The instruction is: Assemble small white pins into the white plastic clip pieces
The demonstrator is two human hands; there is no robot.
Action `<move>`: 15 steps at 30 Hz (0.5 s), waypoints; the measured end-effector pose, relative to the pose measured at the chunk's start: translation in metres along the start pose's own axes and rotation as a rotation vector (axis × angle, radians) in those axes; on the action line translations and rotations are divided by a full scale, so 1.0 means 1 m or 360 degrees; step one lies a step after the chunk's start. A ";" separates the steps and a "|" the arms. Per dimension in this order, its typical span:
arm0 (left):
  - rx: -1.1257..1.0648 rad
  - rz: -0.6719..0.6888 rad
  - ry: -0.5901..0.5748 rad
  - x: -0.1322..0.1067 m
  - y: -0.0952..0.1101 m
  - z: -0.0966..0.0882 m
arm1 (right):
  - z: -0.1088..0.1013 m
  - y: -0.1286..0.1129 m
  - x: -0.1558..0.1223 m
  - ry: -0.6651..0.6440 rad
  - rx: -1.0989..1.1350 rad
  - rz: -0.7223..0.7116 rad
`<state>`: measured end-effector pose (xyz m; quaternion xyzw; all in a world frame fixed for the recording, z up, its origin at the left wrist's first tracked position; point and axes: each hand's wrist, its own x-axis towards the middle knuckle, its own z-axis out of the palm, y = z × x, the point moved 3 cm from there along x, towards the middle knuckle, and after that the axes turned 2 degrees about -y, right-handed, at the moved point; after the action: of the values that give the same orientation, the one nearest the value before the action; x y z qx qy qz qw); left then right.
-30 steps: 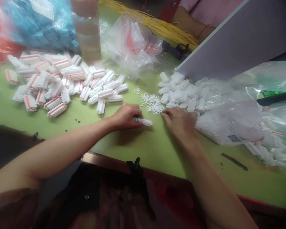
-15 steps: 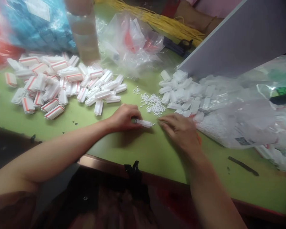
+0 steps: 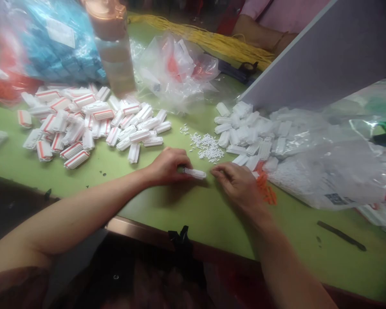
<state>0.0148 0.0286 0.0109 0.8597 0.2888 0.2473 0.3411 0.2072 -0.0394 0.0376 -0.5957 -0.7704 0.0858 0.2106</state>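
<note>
My left hand (image 3: 172, 166) is closed around one end of a small white plastic block (image 3: 195, 173), whose free end points right. Just across a narrow gap, my right hand (image 3: 233, 182) has thumb and index finger pinched together; whatever is between them is too small to make out. Beyond both hands lies a scatter of tiny white pegs (image 3: 209, 147). Left of it is a heap of white blocks, many with an orange stripe (image 3: 77, 159). To the right sits a pile of plain white blocks (image 3: 242, 124). Small orange pieces (image 3: 266, 189) lie beside my right wrist.
A tall bottle (image 3: 116, 56) and a bag of blue parts (image 3: 61, 47) stand at the back left. Clear bags (image 3: 324, 167) cover the right side, near a grey panel (image 3: 315, 56). A dark strip (image 3: 341, 236) lies at front right. Another person's arm (image 3: 257, 34) shows behind yellow strands (image 3: 199, 34).
A tiny peg between the block's end and my right fingertips no longer shows there. My right fingers are drawn closer together. The whole view has shifted slightly.
</note>
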 end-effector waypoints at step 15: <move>-0.0182 -0.0219 -0.0002 0.001 0.001 0.001 | 0.023 -0.032 0.017 0.0012 0.0371 0.0011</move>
<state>0.0171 0.0282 0.0115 0.8171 0.3323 0.2389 0.4059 0.1651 -0.0289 0.0328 -0.5702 -0.7523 0.1733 0.2809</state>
